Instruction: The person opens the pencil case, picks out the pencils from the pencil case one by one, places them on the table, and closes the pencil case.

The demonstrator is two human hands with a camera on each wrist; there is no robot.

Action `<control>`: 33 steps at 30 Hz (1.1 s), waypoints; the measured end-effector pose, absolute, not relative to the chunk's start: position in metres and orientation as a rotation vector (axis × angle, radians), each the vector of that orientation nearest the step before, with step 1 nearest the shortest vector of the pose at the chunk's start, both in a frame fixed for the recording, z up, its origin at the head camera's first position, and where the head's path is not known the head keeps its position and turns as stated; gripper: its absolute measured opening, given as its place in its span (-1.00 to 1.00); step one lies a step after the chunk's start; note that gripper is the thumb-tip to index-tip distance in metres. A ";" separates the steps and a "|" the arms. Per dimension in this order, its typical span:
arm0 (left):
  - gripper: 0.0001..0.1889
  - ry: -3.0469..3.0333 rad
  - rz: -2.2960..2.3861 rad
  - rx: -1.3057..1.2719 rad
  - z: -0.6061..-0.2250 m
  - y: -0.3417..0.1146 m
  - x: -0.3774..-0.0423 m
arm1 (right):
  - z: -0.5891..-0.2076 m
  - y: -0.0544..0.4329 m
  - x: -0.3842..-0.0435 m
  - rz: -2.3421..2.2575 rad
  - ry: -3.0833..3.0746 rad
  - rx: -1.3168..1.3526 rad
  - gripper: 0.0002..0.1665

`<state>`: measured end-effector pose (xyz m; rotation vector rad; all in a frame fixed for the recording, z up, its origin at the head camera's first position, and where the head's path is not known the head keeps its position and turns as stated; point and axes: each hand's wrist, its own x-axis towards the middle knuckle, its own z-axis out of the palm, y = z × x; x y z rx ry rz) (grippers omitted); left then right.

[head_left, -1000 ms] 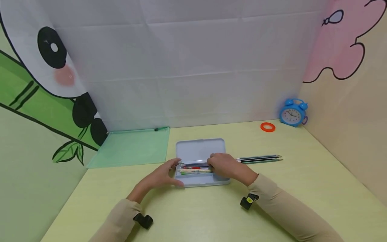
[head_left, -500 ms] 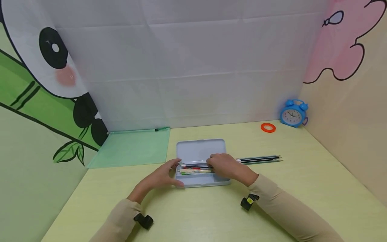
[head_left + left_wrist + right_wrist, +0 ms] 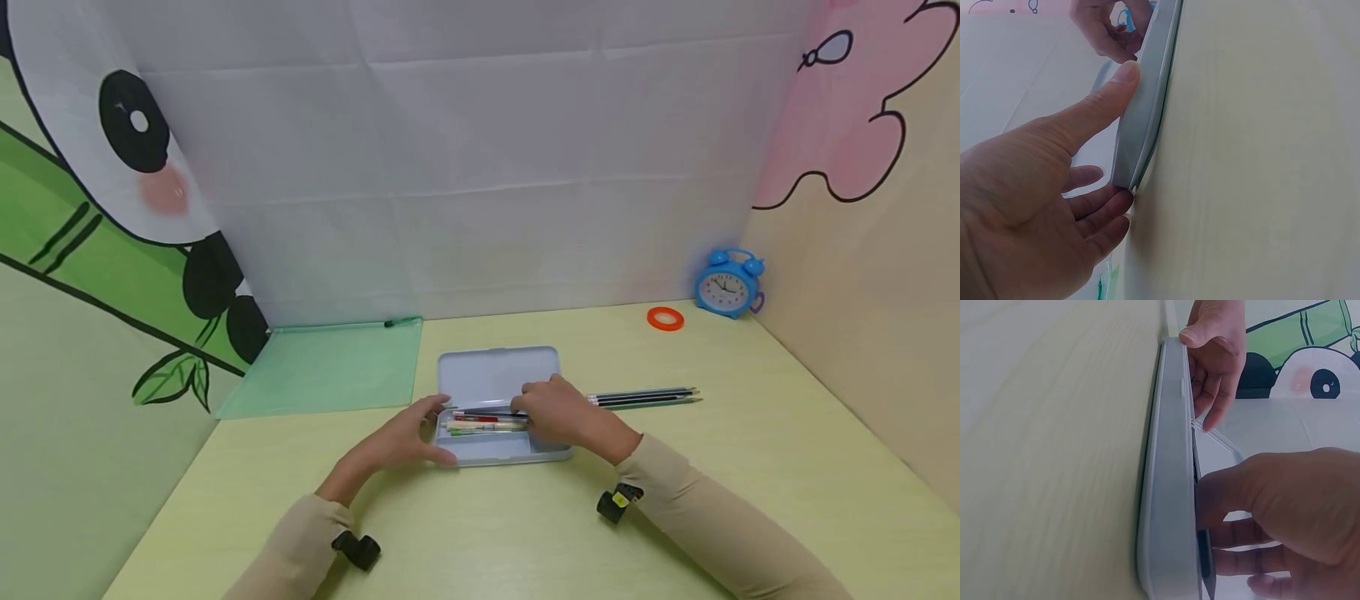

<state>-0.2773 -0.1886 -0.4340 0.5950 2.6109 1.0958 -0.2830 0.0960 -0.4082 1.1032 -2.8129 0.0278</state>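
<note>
An open pale pencil case (image 3: 487, 452) lies in front of me with its lid (image 3: 497, 372) folded back. Several pens and sticks (image 3: 483, 425) rest inside, red, green and dark ones among them. My left hand (image 3: 405, 435) grips the case's left end, thumb on the front edge and fingers round the side, as the left wrist view shows. My right hand (image 3: 558, 410) is over the case's right part, its fingers reaching in. In the right wrist view it pinches a dark, slim pen-like stick (image 3: 1205, 561); its exact kind is partly hidden by the fingers.
Several dark pencils (image 3: 645, 397) lie right of the case. A green zip pouch (image 3: 330, 367) lies at the back left. At the back right are an orange-red ring (image 3: 665, 318) and a blue alarm clock (image 3: 726, 285). A white cloth (image 3: 480, 183) hangs behind the table.
Both hands stay almost still at the pencil case. The right hand's knuckles have risen slightly. The view has shifted a little.
</note>
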 end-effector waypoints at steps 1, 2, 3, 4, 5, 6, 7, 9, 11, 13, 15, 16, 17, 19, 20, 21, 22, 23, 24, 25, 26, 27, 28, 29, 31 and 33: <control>0.08 2.611 1.097 0.594 -0.434 -0.188 -0.277 | -0.409 0.096 -0.283 0.025 -2.810 1.102 -0.76; 0.08 2.609 1.100 0.593 -0.434 -0.188 -0.277 | -0.409 0.096 -0.283 0.032 -2.809 1.100 -0.76; 0.08 2.609 1.099 0.591 -0.434 -0.188 -0.277 | -0.410 0.096 -0.284 0.036 -2.808 1.099 -0.77; 0.08 2.609 1.099 0.589 -0.434 -0.188 -0.277 | -0.410 0.096 -0.284 0.044 -2.805 1.098 -0.77; 0.08 2.606 1.102 0.587 -0.434 -0.188 -0.276 | -0.411 0.096 -0.284 0.052 -2.802 1.099 -0.78; 0.08 2.605 1.101 0.585 -0.434 -0.188 -0.276 | -0.411 0.096 -0.284 0.055 -2.798 1.100 -0.79; 0.08 2.604 1.101 0.584 -0.435 -0.188 -0.276 | -0.411 0.096 -0.284 0.059 -2.794 1.101 -0.79; 0.08 2.604 1.100 0.585 -0.435 -0.188 -0.277 | -0.412 0.096 -0.284 0.068 -2.786 1.104 -0.81; 0.08 2.603 1.100 0.587 -0.436 -0.188 -0.277 | -0.411 0.097 -0.283 0.068 -2.788 1.100 -0.81; 0.08 2.603 1.101 0.589 -0.436 -0.188 -0.277 | -0.410 0.096 -0.283 0.069 -2.795 1.094 -0.82; 0.08 2.607 1.098 0.589 -0.435 -0.188 -0.277 | -0.409 0.096 -0.283 0.060 -2.806 1.083 -0.83; 0.08 2.607 1.097 0.591 -0.435 -0.188 -0.277 | -0.408 0.096 -0.283 0.056 -2.812 1.077 -0.83; 0.08 2.610 1.095 0.593 -0.435 -0.188 -0.277 | -0.408 0.095 -0.283 0.052 -2.813 1.073 -0.83; 0.08 2.611 1.098 0.595 -0.434 -0.188 -0.277 | -0.408 0.095 -0.283 0.036 -2.809 1.074 -0.83; 0.08 2.611 1.100 0.598 -0.434 -0.188 -0.277 | -0.408 0.095 -0.283 0.024 -2.806 1.076 -0.84; 0.07 2.610 1.102 0.600 -0.434 -0.188 -0.277 | -0.408 0.095 -0.283 0.021 -2.803 1.080 -0.84; 0.07 2.609 1.103 0.602 -0.434 -0.188 -0.277 | -0.408 0.094 -0.283 0.018 -2.801 1.084 -0.84; 0.07 2.608 1.105 0.603 -0.434 -0.188 -0.277 | -0.408 0.094 -0.283 0.017 -2.801 1.090 -0.84; 0.07 2.605 1.106 0.603 -0.434 -0.188 -0.277 | -0.408 0.094 -0.283 0.017 -2.803 1.095 -0.84; 0.07 2.606 1.104 0.603 -0.435 -0.188 -0.277 | -0.408 0.094 -0.282 0.024 -2.805 1.099 -0.84; 0.08 2.606 1.102 0.602 -0.435 -0.188 -0.277 | -0.407 0.094 -0.282 0.031 -2.806 1.101 -0.84; 0.08 2.605 1.102 0.601 -0.435 -0.188 -0.277 | -0.407 0.094 -0.282 0.038 -2.811 1.100 -0.84; 0.08 2.604 1.102 0.600 -0.435 -0.188 -0.277 | -0.407 0.095 -0.282 0.043 -2.814 1.098 -0.84; 0.08 2.604 1.102 0.598 -0.435 -0.188 -0.277 | -0.406 0.095 -0.282 0.048 -2.817 1.095 -0.84; 0.08 2.606 1.102 0.591 -0.435 -0.188 -0.277 | -0.403 0.097 -0.282 0.056 -2.818 1.081 -0.84; 0.08 2.608 1.105 0.578 -0.435 -0.187 -0.277 | -0.399 0.099 -0.283 0.054 -2.820 1.064 -0.83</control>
